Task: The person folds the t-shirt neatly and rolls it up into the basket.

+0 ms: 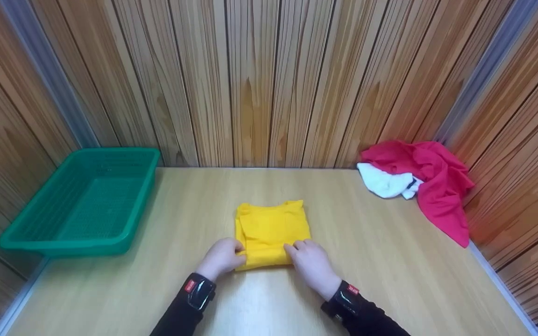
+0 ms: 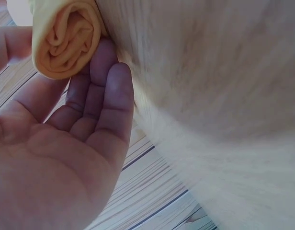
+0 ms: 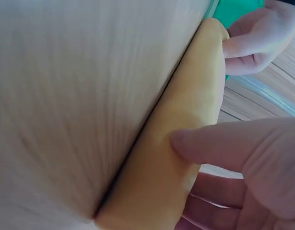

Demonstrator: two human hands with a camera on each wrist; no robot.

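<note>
A folded yellow cloth (image 1: 273, 228) lies on the table in the head view, its near edge turned into a roll. My left hand (image 1: 222, 256) grips the roll's left end, thumb on one side and fingers on the other. In the left wrist view that end of the yellow cloth (image 2: 68, 43) shows a spiral of layers beside my left hand (image 2: 66, 139). At the right part of the roll, my right hand (image 1: 313, 263) holds on. The right wrist view has the thumb of my right hand (image 3: 243, 158) pressed on the smooth roll (image 3: 171, 139), fingers partly hidden beyond it.
A green plastic basket (image 1: 131, 224) stands at the left by the wall. In the back right corner lie a crumpled red cloth (image 1: 442, 182) and a white cloth (image 1: 383, 182). Wood-panelled walls (image 1: 250, 84) enclose the table (image 1: 180, 210) at the back and sides.
</note>
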